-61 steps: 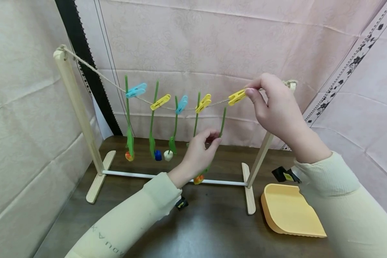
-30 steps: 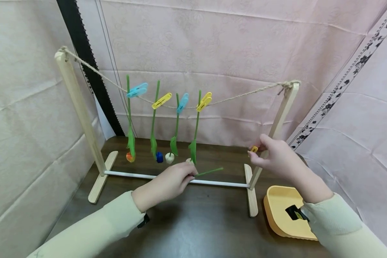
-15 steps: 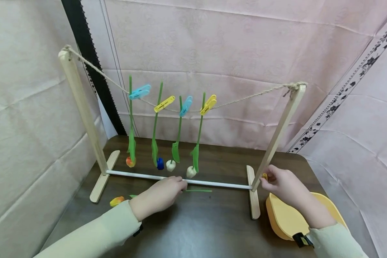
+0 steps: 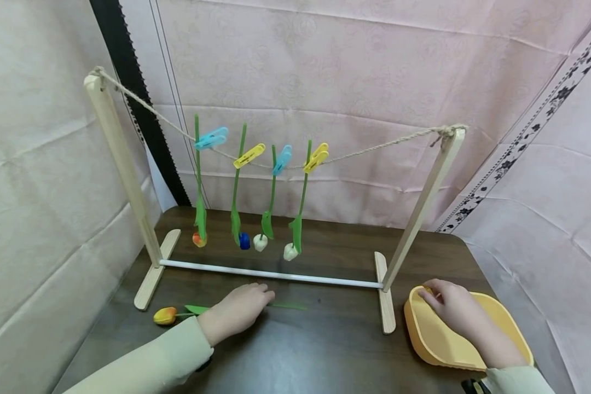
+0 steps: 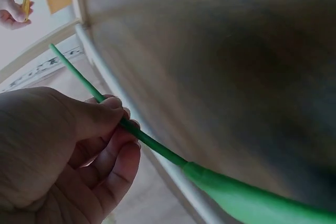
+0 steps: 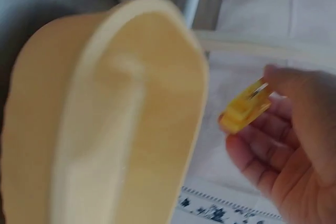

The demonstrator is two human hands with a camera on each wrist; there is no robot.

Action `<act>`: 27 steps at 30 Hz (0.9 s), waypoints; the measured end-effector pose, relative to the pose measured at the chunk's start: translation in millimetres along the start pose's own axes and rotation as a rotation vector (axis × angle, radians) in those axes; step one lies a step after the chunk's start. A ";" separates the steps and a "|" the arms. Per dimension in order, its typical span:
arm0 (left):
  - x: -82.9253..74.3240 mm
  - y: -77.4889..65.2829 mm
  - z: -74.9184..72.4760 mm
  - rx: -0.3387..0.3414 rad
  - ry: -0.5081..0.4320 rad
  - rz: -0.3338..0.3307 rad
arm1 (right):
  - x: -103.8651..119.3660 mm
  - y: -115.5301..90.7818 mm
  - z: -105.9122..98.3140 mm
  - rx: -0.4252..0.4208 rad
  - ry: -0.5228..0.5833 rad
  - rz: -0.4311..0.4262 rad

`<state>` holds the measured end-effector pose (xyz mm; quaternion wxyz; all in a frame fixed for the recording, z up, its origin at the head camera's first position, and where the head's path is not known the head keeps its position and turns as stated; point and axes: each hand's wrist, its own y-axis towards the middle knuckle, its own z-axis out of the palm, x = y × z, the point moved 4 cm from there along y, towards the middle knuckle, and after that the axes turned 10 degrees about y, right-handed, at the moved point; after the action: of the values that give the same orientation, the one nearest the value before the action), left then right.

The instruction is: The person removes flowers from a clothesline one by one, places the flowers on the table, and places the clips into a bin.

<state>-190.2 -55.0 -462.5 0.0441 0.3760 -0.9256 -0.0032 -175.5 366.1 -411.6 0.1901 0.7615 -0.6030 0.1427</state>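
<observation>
An artificial orange-yellow tulip (image 4: 165, 316) lies low along the table in the head view, its green stem passing under my left hand (image 4: 241, 309). In the left wrist view, the thumb and fingers of that hand pinch the stem (image 5: 163, 149). My right hand (image 4: 455, 309) is at the yellow bin on the right. Its thumb and fingers pinch a yellow clothespin (image 6: 244, 106) in the right wrist view; the head view mostly hides this peg. Several tulips hang heads-down from the rope, held by blue clothespins (image 4: 212, 138) and yellow clothespins (image 4: 249, 156).
A wooden stand with a left post (image 4: 123, 169) and a right post (image 4: 423, 210) carries the sagging rope (image 4: 389, 143). A white rod (image 4: 271, 275) joins its feet. The yellow bin (image 4: 421, 342) stands right of it on the dark table (image 4: 325, 350). Pale cloth surrounds everything.
My right hand has taken the yellow clothespin off the rope and moved it down right to the bin. My left hand has lowered the tulip from near the rope to the table.
</observation>
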 end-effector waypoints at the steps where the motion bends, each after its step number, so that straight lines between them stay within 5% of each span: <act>1: 0.0 -0.6 3.2 0.003 0.004 0.000 | -4.5 -1.4 1.8 0.011 -0.014 -0.001; 14: -4.8 -7.0 29.0 0.044 0.046 0.011 | -42.4 -21.3 25.7 0.236 -0.056 0.108; 27: -8.5 -7.9 29.4 0.058 0.038 0.017 | -47.2 -23.9 30.1 0.245 -0.089 0.097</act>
<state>-181.1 -55.5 -492.7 0.0505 0.3693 -0.9274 0.0312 -163.6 397.9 -462.1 0.0614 0.7545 -0.6250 0.1904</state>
